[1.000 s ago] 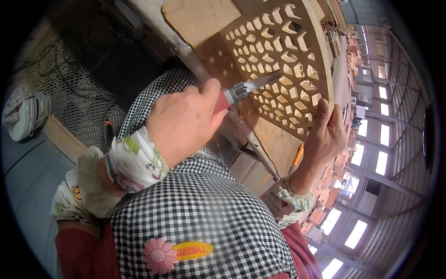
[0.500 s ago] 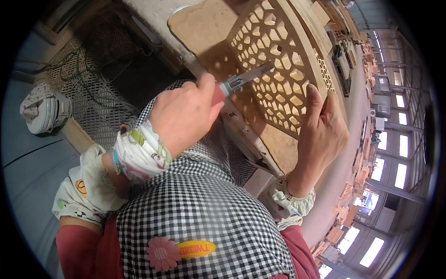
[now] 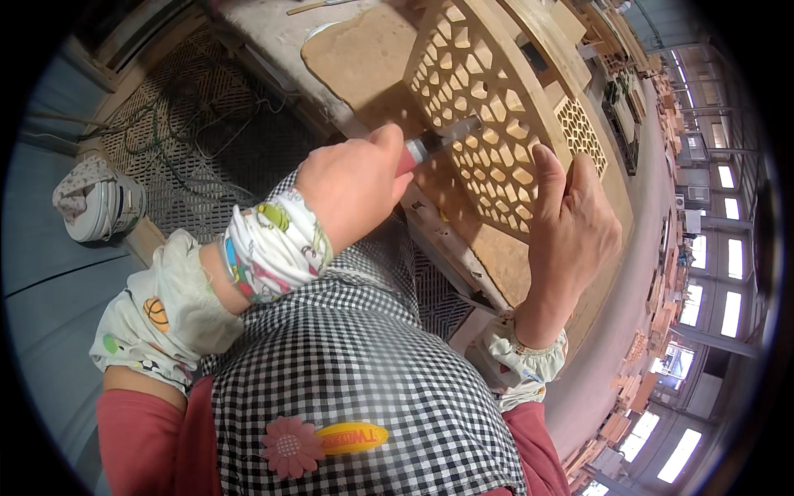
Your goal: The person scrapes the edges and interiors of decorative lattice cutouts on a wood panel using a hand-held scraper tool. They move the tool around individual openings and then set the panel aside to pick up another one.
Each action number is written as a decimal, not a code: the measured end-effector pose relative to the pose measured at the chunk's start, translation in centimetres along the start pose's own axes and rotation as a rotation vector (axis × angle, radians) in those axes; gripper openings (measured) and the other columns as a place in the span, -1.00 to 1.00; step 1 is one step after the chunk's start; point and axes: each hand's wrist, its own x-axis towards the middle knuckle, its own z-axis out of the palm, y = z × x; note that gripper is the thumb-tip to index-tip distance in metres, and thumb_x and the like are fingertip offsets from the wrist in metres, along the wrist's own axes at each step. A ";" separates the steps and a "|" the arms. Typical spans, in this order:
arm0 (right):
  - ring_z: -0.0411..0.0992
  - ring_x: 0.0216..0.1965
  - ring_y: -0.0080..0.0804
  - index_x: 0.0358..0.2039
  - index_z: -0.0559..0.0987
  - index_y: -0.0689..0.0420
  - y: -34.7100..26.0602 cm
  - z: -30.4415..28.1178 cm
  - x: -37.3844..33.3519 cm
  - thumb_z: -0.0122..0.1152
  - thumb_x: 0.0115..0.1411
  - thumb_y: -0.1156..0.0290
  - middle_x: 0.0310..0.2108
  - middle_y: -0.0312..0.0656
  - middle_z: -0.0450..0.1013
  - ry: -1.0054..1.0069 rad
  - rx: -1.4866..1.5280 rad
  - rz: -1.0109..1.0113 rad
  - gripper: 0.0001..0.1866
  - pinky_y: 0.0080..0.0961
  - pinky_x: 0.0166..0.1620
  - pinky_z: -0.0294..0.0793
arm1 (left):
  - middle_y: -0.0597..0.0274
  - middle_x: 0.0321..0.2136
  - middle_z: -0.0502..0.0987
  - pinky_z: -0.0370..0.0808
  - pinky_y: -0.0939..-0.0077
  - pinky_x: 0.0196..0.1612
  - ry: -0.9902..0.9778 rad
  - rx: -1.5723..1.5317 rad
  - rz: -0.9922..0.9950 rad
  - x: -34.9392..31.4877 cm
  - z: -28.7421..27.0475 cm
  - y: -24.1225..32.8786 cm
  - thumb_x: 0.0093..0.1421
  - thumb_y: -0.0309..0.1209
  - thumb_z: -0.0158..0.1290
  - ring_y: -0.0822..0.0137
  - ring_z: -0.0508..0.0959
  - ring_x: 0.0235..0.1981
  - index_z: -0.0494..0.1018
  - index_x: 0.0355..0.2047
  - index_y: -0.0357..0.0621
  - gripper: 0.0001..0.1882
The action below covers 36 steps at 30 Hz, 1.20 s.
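My left hand is closed round the red handle of a hand tool with a flat grey metal blade. The blade reaches across the face of a wooden lattice panel, its tip among the cut-out holes; whether it touches the wood I cannot tell. The panel stands tilted up on its edge, pierced by several irregular polygonal openings. My right hand grips the panel's near right edge, thumb on the frame and the other fingers mostly hidden behind it.
Under the panel lies a tan board on the workbench. Another lattice piece rests behind it, near stacked wooden frames. A white bucket with a cloth on top stands at the left, by cables on perforated floor matting.
My left hand has moved slightly right and the tool has turned a little, with its tip slightly lower. The right hand keeps its hold on the panel. The whole view has shifted somewhat.
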 end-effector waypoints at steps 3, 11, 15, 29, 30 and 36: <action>0.33 -0.65 -0.13 -0.55 0.37 0.10 -0.1 -0.1 0.2 0.26 0.42 -0.14 -0.65 -0.12 0.32 -0.012 -0.014 0.014 -0.38 -0.26 -0.51 0.29 | -0.09 -0.48 0.67 0.67 0.04 -0.39 -0.006 0.013 -0.016 -0.5 0.3 0.2 0.35 -0.14 0.22 -0.11 0.72 -0.45 0.32 -0.12 -0.20 -0.58; 0.28 -0.65 -0.18 -0.53 0.39 0.11 1.2 0.2 0.4 0.27 0.41 -0.16 -0.67 -0.11 0.30 -0.010 0.046 0.033 -0.38 -0.30 -0.50 0.28 | 0.18 -0.61 0.53 0.54 0.35 -0.61 -0.476 -0.689 -0.089 2.4 0.2 -2.9 0.48 -0.07 0.07 0.23 0.58 -0.66 0.32 -0.09 -0.21 -0.59; 0.27 -0.65 -0.22 -0.53 0.38 0.12 2.2 0.5 0.8 0.26 0.43 -0.16 -0.70 -0.14 0.29 -0.040 0.081 0.020 -0.37 -0.34 -0.50 0.27 | 0.38 -0.61 0.38 0.32 0.65 -0.75 -0.972 -1.566 -0.334 1.6 1.7 -5.3 0.61 -0.01 -0.16 0.58 0.35 -0.74 0.37 -0.08 -0.16 -0.57; 0.55 -0.58 -0.47 -0.48 0.48 0.16 2.6 0.6 0.5 0.23 0.48 -0.05 -0.67 -0.23 0.52 -0.091 0.127 -0.005 -0.45 -0.51 -0.46 0.37 | 0.35 -0.61 0.44 0.31 0.68 -0.76 -1.069 -1.757 -0.369 1.0 3.9 -5.4 0.61 -0.04 -0.13 0.59 0.35 -0.76 0.38 -0.21 -0.13 -0.59; 0.56 -0.58 -0.47 -0.48 0.48 0.16 2.4 0.6 0.5 0.23 0.48 -0.05 -0.66 -0.23 0.53 -0.092 0.136 0.001 -0.45 -0.51 -0.46 0.38 | 0.35 -0.61 0.44 0.31 0.68 -0.76 -1.058 -1.757 -0.351 1.1 3.8 -5.3 0.61 -0.04 -0.13 0.59 0.35 -0.77 0.38 -0.20 -0.13 -0.59; 0.62 -0.55 -0.46 -0.46 0.52 0.17 2.5 0.6 0.7 0.22 0.49 -0.06 -0.65 -0.22 0.56 -0.114 0.145 -0.006 -0.46 -0.52 -0.46 0.42 | 0.33 -0.61 0.45 0.31 0.66 -0.76 -1.046 -1.692 -0.307 2.1 3.6 -5.2 0.61 -0.02 -0.14 0.59 0.37 -0.77 0.37 -0.19 -0.12 -0.59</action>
